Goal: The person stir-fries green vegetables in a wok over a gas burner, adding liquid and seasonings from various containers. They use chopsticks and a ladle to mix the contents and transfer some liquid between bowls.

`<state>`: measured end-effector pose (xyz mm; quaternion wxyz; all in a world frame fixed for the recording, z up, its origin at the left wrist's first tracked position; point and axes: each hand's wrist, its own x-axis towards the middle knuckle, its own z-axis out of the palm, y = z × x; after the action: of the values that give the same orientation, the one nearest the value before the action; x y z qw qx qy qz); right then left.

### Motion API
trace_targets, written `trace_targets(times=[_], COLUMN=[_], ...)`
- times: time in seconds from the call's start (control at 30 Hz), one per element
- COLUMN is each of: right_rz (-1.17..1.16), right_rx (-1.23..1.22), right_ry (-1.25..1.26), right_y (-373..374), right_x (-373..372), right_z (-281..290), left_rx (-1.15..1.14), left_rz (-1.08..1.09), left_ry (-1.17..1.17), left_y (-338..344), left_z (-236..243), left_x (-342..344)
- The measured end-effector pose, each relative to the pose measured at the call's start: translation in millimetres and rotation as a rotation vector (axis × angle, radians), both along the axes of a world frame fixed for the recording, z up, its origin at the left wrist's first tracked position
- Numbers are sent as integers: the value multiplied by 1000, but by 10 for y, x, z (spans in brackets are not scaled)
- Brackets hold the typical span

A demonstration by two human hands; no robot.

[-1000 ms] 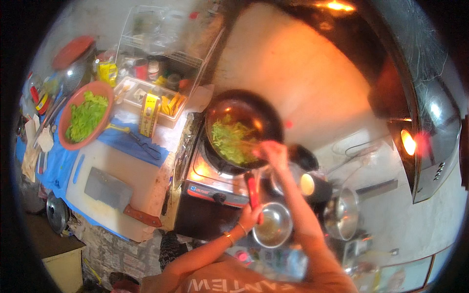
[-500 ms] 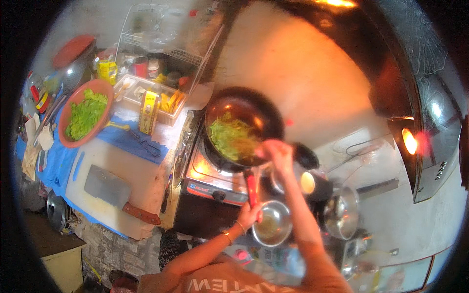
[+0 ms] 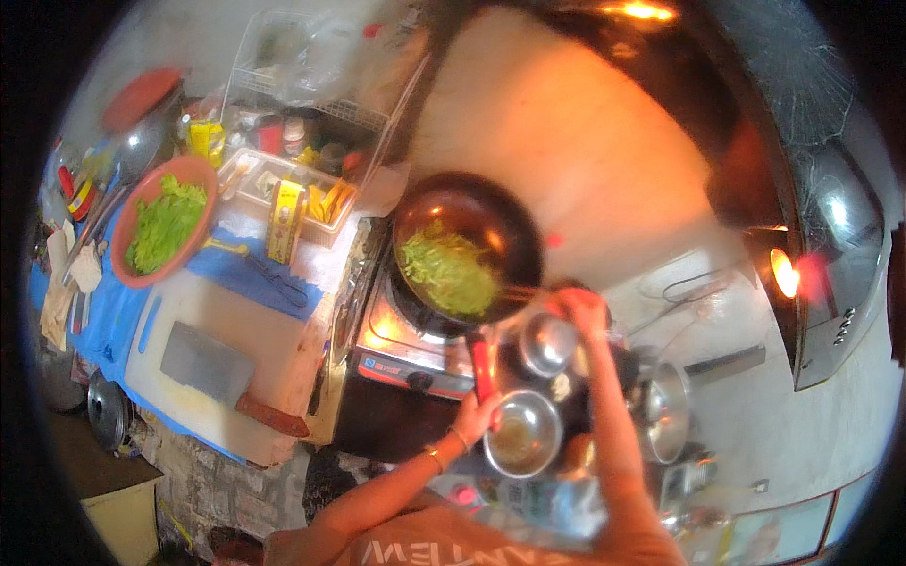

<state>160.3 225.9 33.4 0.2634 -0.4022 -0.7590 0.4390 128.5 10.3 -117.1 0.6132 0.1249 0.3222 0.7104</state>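
A dark wok (image 3: 514, 222) sits over the gas stove (image 3: 415, 373), with shredded green vegetables (image 3: 444, 269) heaped in its left and lower part. Its red handle (image 3: 482, 363) points toward me, and my left hand (image 3: 478, 415) is closed round the lower end. My right hand (image 3: 578, 307), blurred, is at the wok's right side. It grips thin sticks that look like chopsticks (image 3: 514, 293), whose tips reach over the rim to the vegetables. Below the right hand is a small steel bowl (image 3: 547, 344); a larger steel bowl (image 3: 524, 436) sits beside my left hand.
On the left, a cleaver (image 3: 206, 364) lies on a cutting board (image 3: 175, 407). Behind it are an orange basin (image 3: 121, 236) of green leaves, a yellow carton (image 3: 284, 222) and a plastic tray (image 3: 326, 238). A steel pot (image 3: 665, 412) stands right of my right forearm.
My right hand has moved right, from over the wok's lower rim to beyond its right edge. The small steel bowl shows more fully. My left hand still holds the handle.
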Motion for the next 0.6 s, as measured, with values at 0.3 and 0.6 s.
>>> trace_targets(times=[0.3, 0.6], right_rz=[130, 95], right_rx=[-180, -191], right_ry=[249, 149], right_y=[-460, -298], right_x=[-1163, -260], right_z=[-27, 64], left_rx=[6, 43], left_rz=[31, 48], left_ry=[45, 2], left_y=[-60, -60], left_z=[5, 11], left_x=[-43, -42])
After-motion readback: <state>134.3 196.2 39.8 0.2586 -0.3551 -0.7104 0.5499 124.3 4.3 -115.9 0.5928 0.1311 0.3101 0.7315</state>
